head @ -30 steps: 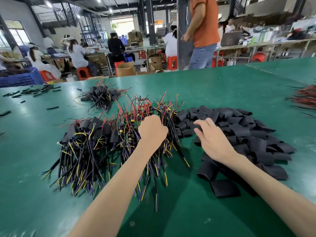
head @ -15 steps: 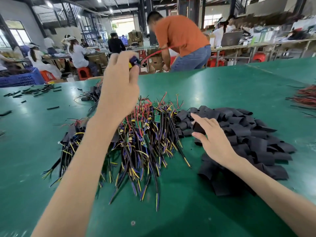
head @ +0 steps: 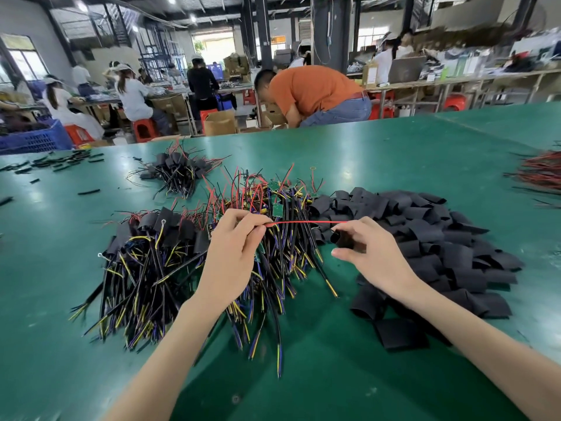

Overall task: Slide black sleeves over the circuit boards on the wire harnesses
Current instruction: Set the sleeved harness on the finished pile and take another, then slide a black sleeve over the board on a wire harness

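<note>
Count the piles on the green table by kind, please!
Loose black sleeves: 1
Bare wire harnesses: 1
Sleeved harnesses: 2
Red wires, right edge: 1
Small black bits, far left: 1
Total: 6 piles

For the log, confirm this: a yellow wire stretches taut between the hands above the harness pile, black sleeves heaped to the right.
Wrong: the head view shows a red wire taut between the left hand and the right hand above the harness pile, black sleeves heaped to the right.
</note>
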